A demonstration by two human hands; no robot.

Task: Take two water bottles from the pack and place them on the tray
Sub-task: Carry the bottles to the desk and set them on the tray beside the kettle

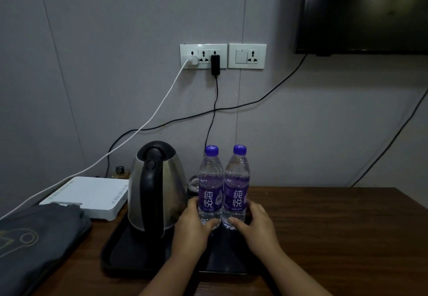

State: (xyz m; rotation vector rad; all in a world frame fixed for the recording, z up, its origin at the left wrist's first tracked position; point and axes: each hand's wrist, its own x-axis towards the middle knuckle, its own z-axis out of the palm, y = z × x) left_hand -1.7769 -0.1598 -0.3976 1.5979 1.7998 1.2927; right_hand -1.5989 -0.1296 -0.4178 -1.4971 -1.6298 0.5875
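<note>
Two clear water bottles with purple caps and purple labels stand upright side by side on the black tray (pixel 129 258). My left hand (pixel 193 224) wraps the lower part of the left bottle (pixel 209 180). My right hand (pixel 253 222) wraps the lower part of the right bottle (pixel 237 180). The bottles touch each other at the middle. Their bases are hidden behind my fingers. No pack is in view.
A steel kettle (pixel 155 189) with a black handle stands on the tray's left half, close to my left hand. A glass (pixel 192 185) sits behind the bottles. A white router (pixel 90 195) and folded dark cloth (pixel 39 240) lie left. Cables hang from wall sockets (pixel 203 56).
</note>
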